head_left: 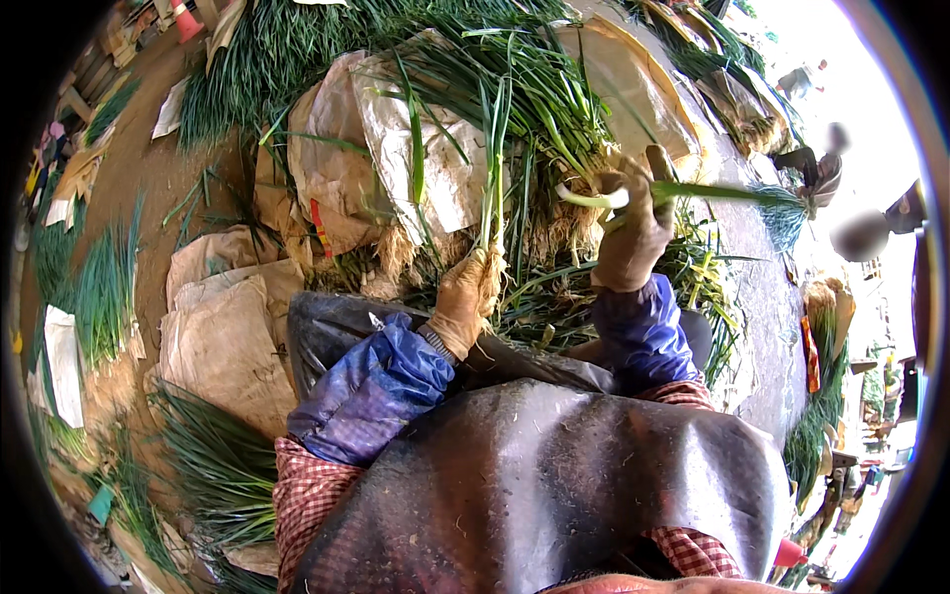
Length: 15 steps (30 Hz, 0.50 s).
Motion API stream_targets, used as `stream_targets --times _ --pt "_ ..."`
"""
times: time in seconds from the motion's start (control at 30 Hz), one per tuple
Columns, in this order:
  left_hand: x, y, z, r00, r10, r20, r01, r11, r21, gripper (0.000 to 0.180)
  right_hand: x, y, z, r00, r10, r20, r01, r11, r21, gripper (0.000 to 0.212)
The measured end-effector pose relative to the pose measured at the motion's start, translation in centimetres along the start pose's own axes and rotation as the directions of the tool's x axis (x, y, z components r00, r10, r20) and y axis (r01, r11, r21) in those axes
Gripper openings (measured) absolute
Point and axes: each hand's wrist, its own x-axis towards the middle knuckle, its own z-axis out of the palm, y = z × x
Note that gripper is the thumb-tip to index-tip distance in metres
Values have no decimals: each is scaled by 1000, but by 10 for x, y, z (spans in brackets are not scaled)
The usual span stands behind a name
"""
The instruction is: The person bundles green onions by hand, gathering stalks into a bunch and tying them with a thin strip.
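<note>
My left hand (463, 302), in a tan glove, is closed around the root ends of a few green onions (494, 168), whose leaves point up and away from me. My right hand (633, 233), also gloved, is raised to the right with a single green onion stalk (712, 191) across its fingers. The stalk's pale end curls out on the left side of that hand, and its green leaf stretches to the right. Just beyond both hands lies a big pile of green onions (554, 109) with stringy roots. Loose leaves and trimmings (554, 315) lie beneath my hands.
A dark apron (534, 475) covers my lap. Tan sacks (223, 332) lie at the left, a pale sheet (421, 139) lies ahead, and more onion bundles (213, 465) surround me. An orange cone (185, 22) stands far left. Other people (823, 178) are at the right, blurred.
</note>
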Motion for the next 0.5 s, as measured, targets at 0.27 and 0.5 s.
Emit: stream_targets --times 0.27,0.5 --pt "-2 -9 10 893 -308 328 390 893 -223 27 -49 78 -28 334 821 463 -898 426 -109 37" --pt "-16 7 34 990 -142 9 139 980 145 53 -44 62 -8 554 784 279 -534 593 -603 34"
